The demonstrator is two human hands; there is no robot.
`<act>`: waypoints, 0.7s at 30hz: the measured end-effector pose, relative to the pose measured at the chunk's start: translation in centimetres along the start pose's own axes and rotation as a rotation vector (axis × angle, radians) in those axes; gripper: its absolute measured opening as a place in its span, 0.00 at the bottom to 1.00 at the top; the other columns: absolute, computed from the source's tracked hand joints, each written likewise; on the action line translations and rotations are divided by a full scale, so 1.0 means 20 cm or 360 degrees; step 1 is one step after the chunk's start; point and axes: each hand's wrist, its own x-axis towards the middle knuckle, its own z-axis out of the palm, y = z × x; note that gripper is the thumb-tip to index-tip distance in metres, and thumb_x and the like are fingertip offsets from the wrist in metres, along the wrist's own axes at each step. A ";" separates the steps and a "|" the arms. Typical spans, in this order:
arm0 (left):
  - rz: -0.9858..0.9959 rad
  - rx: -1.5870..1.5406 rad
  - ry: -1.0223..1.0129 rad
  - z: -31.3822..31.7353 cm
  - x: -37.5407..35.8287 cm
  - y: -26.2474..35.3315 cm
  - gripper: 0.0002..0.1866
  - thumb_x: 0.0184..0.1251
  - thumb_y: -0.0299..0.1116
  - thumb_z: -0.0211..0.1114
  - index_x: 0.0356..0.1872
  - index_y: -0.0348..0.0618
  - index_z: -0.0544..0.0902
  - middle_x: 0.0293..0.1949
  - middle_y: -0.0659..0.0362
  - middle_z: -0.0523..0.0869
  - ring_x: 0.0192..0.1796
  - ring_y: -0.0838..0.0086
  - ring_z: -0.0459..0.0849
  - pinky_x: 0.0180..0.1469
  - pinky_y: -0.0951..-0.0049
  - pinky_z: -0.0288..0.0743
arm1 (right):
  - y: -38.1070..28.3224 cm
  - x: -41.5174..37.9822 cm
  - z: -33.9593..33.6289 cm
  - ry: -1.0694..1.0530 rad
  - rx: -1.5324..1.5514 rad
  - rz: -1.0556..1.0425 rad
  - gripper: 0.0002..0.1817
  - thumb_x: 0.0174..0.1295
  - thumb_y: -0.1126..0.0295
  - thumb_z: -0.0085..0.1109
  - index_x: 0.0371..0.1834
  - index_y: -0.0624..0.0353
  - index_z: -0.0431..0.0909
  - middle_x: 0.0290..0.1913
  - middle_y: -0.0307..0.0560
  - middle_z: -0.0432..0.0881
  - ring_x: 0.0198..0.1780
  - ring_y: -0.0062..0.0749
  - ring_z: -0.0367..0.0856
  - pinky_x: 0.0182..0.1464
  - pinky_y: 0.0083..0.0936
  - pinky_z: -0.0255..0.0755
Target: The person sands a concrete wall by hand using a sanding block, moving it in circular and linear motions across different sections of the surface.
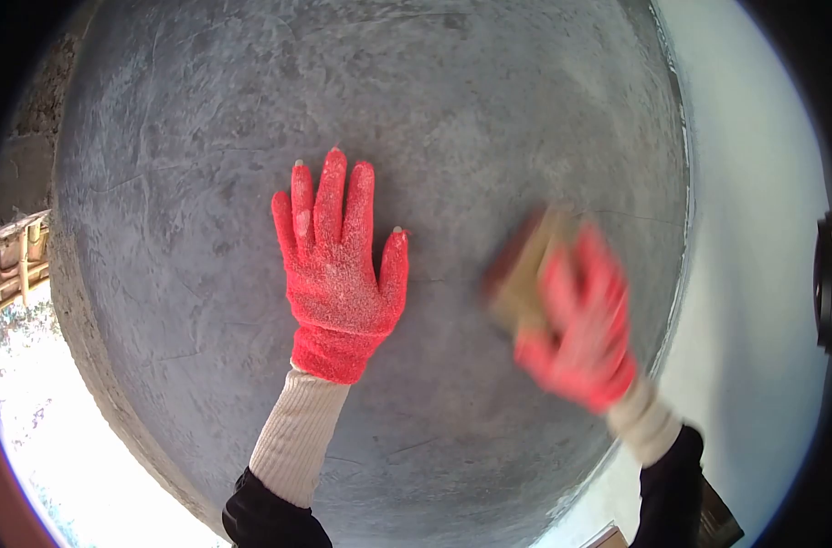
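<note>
A grey plastered wall point(461, 110) with faint scratches fills the middle of the view. Flat on it, fingers stretched upward, lies my left hand point(341, 274) in a red glove dusted pale, with fingertips showing through at the little or ring finger and the thumb. My right hand point(582, 329), also red-gloved and blurred by motion, is closed round a tan and brown block point(524, 274) held against the wall, to the right of my left hand. The block's exact face is smeared.
A white wall point(745, 228) adjoins on the right, with a dark round object point(827, 283) at its far side. At the left, beyond the rough wall edge point(82, 320), are a tiled roof piece point(15, 260) and bright daylight. A brown object point(719, 516) sits at the lower right.
</note>
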 end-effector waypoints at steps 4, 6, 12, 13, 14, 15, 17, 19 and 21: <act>-0.0014 -0.0023 -0.0013 0.00 -0.01 0.00 0.34 0.65 0.35 0.65 0.72 0.39 0.69 0.75 0.46 0.65 0.77 0.40 0.58 0.78 0.41 0.48 | 0.53 0.73 -0.07 0.0582 -0.0060 0.0429 0.42 0.63 0.53 0.65 0.78 0.53 0.61 0.74 0.68 0.63 0.72 0.63 0.65 0.71 0.42 0.64; -0.0018 -0.0035 0.0036 0.01 -0.01 -0.01 0.34 0.65 0.35 0.65 0.72 0.39 0.69 0.75 0.47 0.66 0.77 0.40 0.58 0.78 0.41 0.47 | 0.60 0.93 -0.02 0.1122 -0.0284 0.0746 0.32 0.58 0.58 0.67 0.66 0.56 0.77 0.67 0.63 0.74 0.64 0.58 0.75 0.64 0.43 0.73; 0.0035 -0.0290 0.0186 -0.01 -0.02 -0.04 0.32 0.63 0.35 0.63 0.70 0.36 0.72 0.74 0.44 0.66 0.77 0.39 0.59 0.76 0.39 0.49 | 0.01 0.28 -0.02 0.0136 -0.0113 -0.0060 0.43 0.52 0.52 0.69 0.74 0.51 0.68 0.73 0.63 0.64 0.71 0.62 0.66 0.71 0.50 0.63; 0.0026 -0.0286 0.0179 -0.02 -0.04 -0.05 0.32 0.63 0.35 0.63 0.70 0.36 0.72 0.74 0.44 0.66 0.77 0.39 0.59 0.76 0.39 0.49 | -0.11 0.08 -0.01 -0.0188 0.0033 -0.0420 0.42 0.50 0.51 0.70 0.71 0.49 0.71 0.71 0.60 0.66 0.70 0.57 0.68 0.70 0.51 0.64; 0.0015 -0.0336 0.0204 -0.04 -0.07 -0.06 0.32 0.63 0.34 0.63 0.69 0.36 0.72 0.74 0.44 0.66 0.76 0.39 0.59 0.76 0.39 0.50 | -0.20 -0.11 0.05 -0.0390 0.0328 -0.0854 0.37 0.49 0.50 0.72 0.66 0.43 0.76 0.65 0.52 0.72 0.64 0.53 0.75 0.63 0.51 0.70; 0.0016 -0.0368 0.0242 -0.05 -0.09 -0.07 0.31 0.62 0.33 0.63 0.68 0.35 0.73 0.74 0.43 0.66 0.76 0.38 0.60 0.76 0.39 0.50 | -0.26 -0.31 0.16 -0.0377 0.0058 -0.1427 0.31 0.52 0.58 0.68 0.64 0.40 0.77 0.60 0.47 0.76 0.61 0.46 0.77 0.61 0.52 0.74; 0.0063 -0.0329 0.0115 -0.18 -0.13 -0.06 0.31 0.64 0.31 0.61 0.70 0.34 0.70 0.75 0.41 0.64 0.77 0.39 0.59 0.77 0.41 0.49 | -0.28 -0.40 0.23 -0.0306 0.0299 -0.1370 0.32 0.50 0.58 0.69 0.64 0.39 0.77 0.58 0.47 0.75 0.60 0.46 0.77 0.60 0.51 0.75; 0.0109 -0.0262 -0.0003 -0.32 -0.15 -0.07 0.31 0.67 0.28 0.58 0.72 0.33 0.67 0.76 0.40 0.62 0.78 0.40 0.57 0.78 0.43 0.48 | -0.24 -0.22 0.16 -0.0422 0.0442 -0.1154 0.36 0.47 0.58 0.72 0.65 0.38 0.77 0.59 0.49 0.74 0.60 0.46 0.77 0.60 0.50 0.75; 0.0199 -0.0209 -0.0124 -0.45 -0.19 -0.12 0.31 0.69 0.29 0.55 0.73 0.31 0.65 0.77 0.39 0.60 0.79 0.41 0.55 0.78 0.42 0.47 | -0.10 0.17 -0.02 -0.0274 0.0158 -0.0678 0.40 0.45 0.58 0.73 0.68 0.40 0.74 0.65 0.55 0.72 0.63 0.53 0.75 0.62 0.51 0.73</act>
